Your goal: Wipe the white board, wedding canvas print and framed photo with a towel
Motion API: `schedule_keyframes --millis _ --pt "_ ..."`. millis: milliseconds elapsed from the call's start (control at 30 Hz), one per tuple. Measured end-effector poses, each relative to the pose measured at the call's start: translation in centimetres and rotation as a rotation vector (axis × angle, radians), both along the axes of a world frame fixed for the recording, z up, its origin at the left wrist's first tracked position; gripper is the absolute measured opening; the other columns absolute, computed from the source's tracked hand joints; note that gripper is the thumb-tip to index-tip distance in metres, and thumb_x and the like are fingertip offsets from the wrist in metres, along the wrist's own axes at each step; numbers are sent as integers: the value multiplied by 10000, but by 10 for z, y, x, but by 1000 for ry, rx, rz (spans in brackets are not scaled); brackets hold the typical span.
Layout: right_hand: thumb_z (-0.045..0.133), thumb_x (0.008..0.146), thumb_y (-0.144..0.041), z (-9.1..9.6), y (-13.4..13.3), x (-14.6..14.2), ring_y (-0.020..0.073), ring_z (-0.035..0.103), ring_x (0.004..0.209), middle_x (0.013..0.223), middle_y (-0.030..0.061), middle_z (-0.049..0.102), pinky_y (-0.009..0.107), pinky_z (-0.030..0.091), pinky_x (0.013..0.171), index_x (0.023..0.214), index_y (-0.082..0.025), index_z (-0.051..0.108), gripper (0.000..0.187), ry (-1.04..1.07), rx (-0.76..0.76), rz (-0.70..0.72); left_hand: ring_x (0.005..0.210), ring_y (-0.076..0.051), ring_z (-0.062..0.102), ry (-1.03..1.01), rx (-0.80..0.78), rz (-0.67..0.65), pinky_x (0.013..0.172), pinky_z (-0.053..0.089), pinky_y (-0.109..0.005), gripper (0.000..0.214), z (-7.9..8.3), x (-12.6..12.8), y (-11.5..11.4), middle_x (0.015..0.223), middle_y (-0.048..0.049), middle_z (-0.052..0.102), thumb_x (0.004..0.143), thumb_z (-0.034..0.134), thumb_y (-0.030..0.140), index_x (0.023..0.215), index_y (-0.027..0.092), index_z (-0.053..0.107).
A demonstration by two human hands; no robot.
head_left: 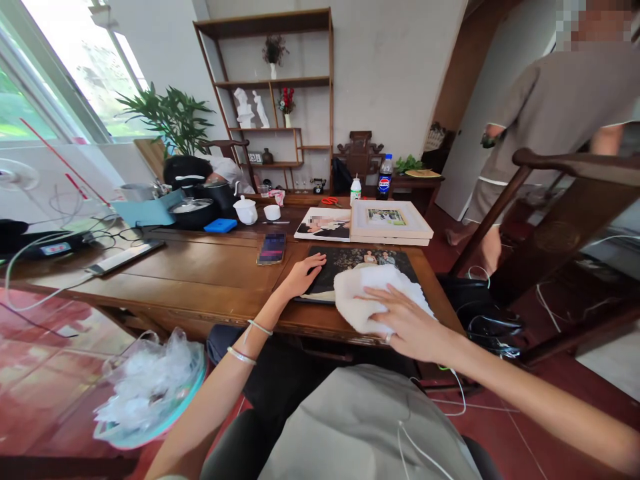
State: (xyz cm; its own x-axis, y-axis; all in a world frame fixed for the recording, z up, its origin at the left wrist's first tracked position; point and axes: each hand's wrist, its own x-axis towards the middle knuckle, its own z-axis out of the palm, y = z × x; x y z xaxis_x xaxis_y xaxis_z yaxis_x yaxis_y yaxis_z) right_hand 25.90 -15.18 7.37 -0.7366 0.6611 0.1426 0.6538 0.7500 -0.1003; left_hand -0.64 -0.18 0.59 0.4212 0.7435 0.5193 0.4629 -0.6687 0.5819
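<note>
A dark photo panel [345, 261], printed with people, lies flat at the table's front edge. My left hand [303, 275] is open, its fingers stretched over the panel's left edge. Over the panel's right front part lies a fluffy white cloth [357, 303], which hides part of the picture. My right hand [395, 310] has its fingers on top of the cloth and grips it against the panel. Just behind the panel are a wedding photo [325, 225] and a stack of white framed pictures [420, 227].
A phone [271, 248] lies left of the panel. Farther back are a white lidded cup [246, 210], red scissors [330, 201], a white bottle [355, 190] and a cola bottle [385, 177]. A bag-filled basin [155, 393] stands on the floor. A person [545, 113] is at the right, beside a wooden chair [565, 207].
</note>
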Motion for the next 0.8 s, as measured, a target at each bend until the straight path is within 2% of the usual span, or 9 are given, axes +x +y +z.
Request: schedule_keyframes --millis 133,267,333,400,500,600,633,733,800 --pt "426 868 -236 5 58 27 269 405 1252 1332 112 500 476 276 1039 1029 -189 654 283 18 27 -96 1245 -208 472 9 12 -6 1065 353 -424 326 -1 -1 2 1243 -74 596 868 429 278 1088 171 645" --pt "360 908 -458 2 118 58 303 431 1225 1275 112 552 457 323 1006 1204 -177 575 462 22 -40 -295 1244 -213 472 -4 0 -11 1063 353 -431 320 -3 -1 4 1242 -78 596 864 440 282 1084 170 644" --pt "342 904 -503 1 134 67 307 426 1232 1286 113 543 442 325 1003 1262 -172 530 523 25 -56 -374 1246 -214 470 -4 -5 -9 1067 349 -428 320 -3 -1 4 1246 -80 593 862 444 285 1083 169 645" --pt "336 907 -498 1 137 67 312 420 1235 1280 116 546 430 329 995 1270 -164 523 528 17 -40 -408 1251 -215 464 -4 -8 -7 1072 343 -422 323 -3 -1 4 1249 -84 590 862 445 290 1082 165 646" --pt "379 899 -423 8 113 58 325 473 1177 1198 124 600 427 359 954 1212 -164 573 450 -25 -20 -405 1255 -215 459 -15 -17 -9 1074 339 -422 326 -3 0 3 1253 -82 587 863 443 293 1084 164 646" --pt "422 848 -258 16 64 45 305 561 1054 1147 109 628 414 404 899 1035 -191 665 314 -81 -76 -327 1256 -211 459 -18 -24 -3 1073 341 -423 317 -3 0 2 1254 -64 588 861 446 286 1085 183 645" --pt "432 814 -197 18 45 41 294 559 1065 1215 91 594 409 402 909 986 -208 679 301 -91 -102 -290 1256 -210 459 -14 -24 1 1073 342 -422 315 -3 0 2 1254 -62 589 860 447 283 1084 186 646" --pt "463 706 -94 19 -2 33 287 420 1245 1399 33 432 426 348 999 999 -242 671 389 -50 -123 -196 1253 -209 463 1 -13 1 1071 346 -421 314 -4 -1 3 1253 -62 590 858 446 279 1078 184 648" --pt "466 674 -72 17 -16 32 282 332 1308 1428 4 389 446 304 1041 991 -254 670 419 -30 -136 -162 1250 -208 466 4 -7 -10 1071 347 -423 315 -3 -1 3 1250 -63 592 860 441 281 1077 182 648"
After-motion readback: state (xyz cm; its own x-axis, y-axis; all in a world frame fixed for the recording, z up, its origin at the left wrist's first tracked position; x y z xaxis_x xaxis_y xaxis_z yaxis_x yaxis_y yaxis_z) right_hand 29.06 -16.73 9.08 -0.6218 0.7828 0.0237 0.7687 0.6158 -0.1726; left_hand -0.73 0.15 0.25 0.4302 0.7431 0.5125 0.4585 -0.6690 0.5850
